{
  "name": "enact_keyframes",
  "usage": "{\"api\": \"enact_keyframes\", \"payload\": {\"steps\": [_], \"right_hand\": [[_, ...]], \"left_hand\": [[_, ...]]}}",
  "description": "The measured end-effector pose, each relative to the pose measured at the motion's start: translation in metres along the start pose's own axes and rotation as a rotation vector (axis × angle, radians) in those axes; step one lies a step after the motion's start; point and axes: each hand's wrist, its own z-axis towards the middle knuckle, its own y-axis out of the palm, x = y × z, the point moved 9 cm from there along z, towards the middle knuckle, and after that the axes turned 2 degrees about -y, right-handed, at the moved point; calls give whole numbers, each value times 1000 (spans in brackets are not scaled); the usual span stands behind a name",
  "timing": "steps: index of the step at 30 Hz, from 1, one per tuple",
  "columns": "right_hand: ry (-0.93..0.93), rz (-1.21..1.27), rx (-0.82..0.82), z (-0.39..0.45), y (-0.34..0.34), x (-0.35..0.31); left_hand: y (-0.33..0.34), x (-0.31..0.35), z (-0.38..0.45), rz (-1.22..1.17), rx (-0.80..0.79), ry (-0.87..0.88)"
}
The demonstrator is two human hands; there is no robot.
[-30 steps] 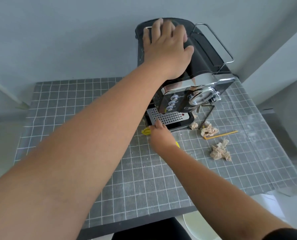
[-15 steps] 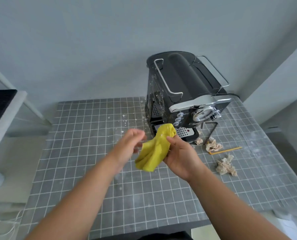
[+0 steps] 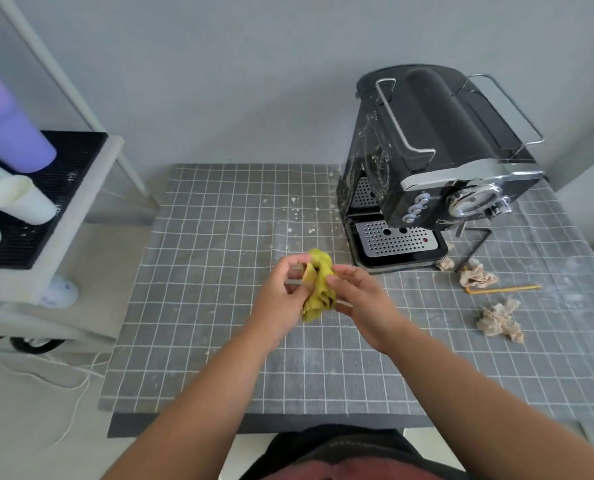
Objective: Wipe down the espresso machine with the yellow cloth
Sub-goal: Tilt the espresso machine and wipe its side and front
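Both hands are mid-frame, bunching up the yellow cloth (image 3: 318,284) just above the checked table cover (image 3: 219,271). The left hand (image 3: 281,299) pinches one side of the wad with curled fingers, the right hand (image 3: 356,299) pinches the other, so it's a two-handed grip on one crumpled lump. The espresso machine (image 3: 427,161) sits in the upper right of the frame, well apart from the hands, not yet touched by the cloth.

My take on doing this bit well: don't go in with a tight ball. Shake it out or fold it flat so one hand gets a broad pad, and free the other hand to steady the machine by its top. The side panel facing frame-left looks speckled with pale splatter (same specks on the table cover beside it), so that's probably where I'd start, then the chrome front and the perforated drip tray (image 3: 396,239) at the bottom.

Watch the crumpled paper scraps (image 3: 498,318) and the yellow straw (image 3: 503,289) at the right; I'd keep the cloth from dragging those around.
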Motion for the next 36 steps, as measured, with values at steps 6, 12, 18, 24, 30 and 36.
{"api": "enact_keyframes", "payload": {"steps": [6, 12, 18, 24, 30, 36], "right_hand": [[174, 251, 77, 12, -5, 28], [280, -456, 168, 18, -26, 46], [283, -873, 107, 20, -18, 70], [234, -618, 114, 21, -14, 58], [152, -98, -157, 11, 24, 3], [104, 135, -117, 8, 25, -30]], "left_hand": [[-5, -5, 6, 187, 31, 92], [-25, -48, -5, 105, 183, -68], [-43, -110, -27, -20, 351, -308], [-29, -131, -35, -26, 222, -441], [16, -120, -36, -682, -33, -657], [22, -54, -16, -1162, -88, -488]]}}
